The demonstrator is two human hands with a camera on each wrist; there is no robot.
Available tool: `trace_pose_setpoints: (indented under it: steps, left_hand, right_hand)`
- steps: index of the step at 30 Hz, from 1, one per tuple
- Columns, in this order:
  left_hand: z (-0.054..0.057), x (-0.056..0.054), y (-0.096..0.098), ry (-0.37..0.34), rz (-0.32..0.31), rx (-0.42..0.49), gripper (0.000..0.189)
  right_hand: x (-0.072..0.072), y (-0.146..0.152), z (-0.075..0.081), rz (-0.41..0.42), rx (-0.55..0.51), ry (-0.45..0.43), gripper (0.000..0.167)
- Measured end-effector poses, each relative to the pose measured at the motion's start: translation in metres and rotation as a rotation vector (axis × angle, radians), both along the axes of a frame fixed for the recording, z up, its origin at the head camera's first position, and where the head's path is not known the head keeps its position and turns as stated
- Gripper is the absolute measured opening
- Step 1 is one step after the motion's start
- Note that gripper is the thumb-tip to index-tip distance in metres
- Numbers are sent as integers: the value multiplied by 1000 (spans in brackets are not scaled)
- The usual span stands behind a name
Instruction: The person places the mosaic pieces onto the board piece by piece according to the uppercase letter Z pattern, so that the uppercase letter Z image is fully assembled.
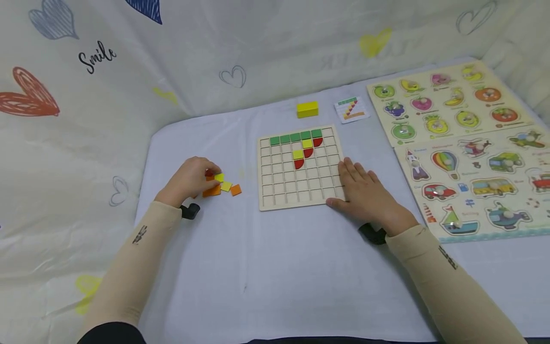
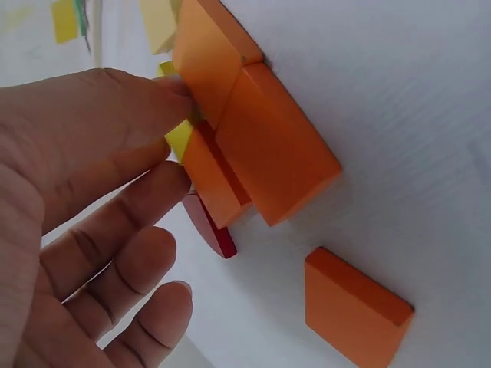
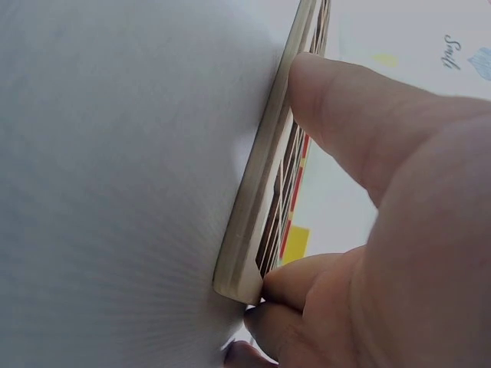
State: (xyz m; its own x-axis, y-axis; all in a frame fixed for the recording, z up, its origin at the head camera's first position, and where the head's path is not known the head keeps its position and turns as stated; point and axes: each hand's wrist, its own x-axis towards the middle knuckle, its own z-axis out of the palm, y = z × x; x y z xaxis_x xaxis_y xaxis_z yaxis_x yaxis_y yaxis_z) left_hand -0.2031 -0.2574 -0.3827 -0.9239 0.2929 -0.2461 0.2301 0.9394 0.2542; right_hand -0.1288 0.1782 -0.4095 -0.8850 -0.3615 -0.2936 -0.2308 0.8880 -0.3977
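Observation:
My left hand is at a small pile of coloured wooden tiles on the left. Its thumb and fingertips are at a yellow tile among orange tiles; whether they pinch it cannot be told. A red curved piece lies under the fingers, and a loose orange tile sits apart. My right hand rests flat at the lower right corner of a gridded wooden board, thumb on its near edge, fingers along its side. The board holds a row of green squares, yellow squares and red quarter-circles.
Behind the board lie a yellow block and a small pattern card. Fruit and vehicle puzzle boards cover the right side. A printed cloth hangs behind and left of the white table surface.

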Motion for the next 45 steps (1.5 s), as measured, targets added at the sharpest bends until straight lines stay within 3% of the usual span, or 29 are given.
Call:
trace_pose_setpoints:
  steps: [7, 15, 23, 35, 39, 45]
  left_hand:
    - [2, -1, 4, 31, 6, 22, 27]
    - [-3, -7, 14, 80, 17, 69, 23]
    - [-4, -18, 58, 68, -46, 91, 29]
    - [-4, -31, 141, 66, -206, 142, 28]
    - [-5, -34, 156, 49, -244, 129, 28]
    - [-7, -36, 163, 45, -292, 149, 27]
  right_hand:
    - [-1, -1, 0, -4, 1, 2, 101]
    - [0, -1, 2, -11, -5, 5, 101]
    - [2, 0, -1, -20, -9, 8, 101]
    - [3, 1, -2, -34, -19, 19, 102]
    - [3, 0, -1, -32, -26, 29, 102]
    - [4, -2, 0, -32, -24, 28, 102]
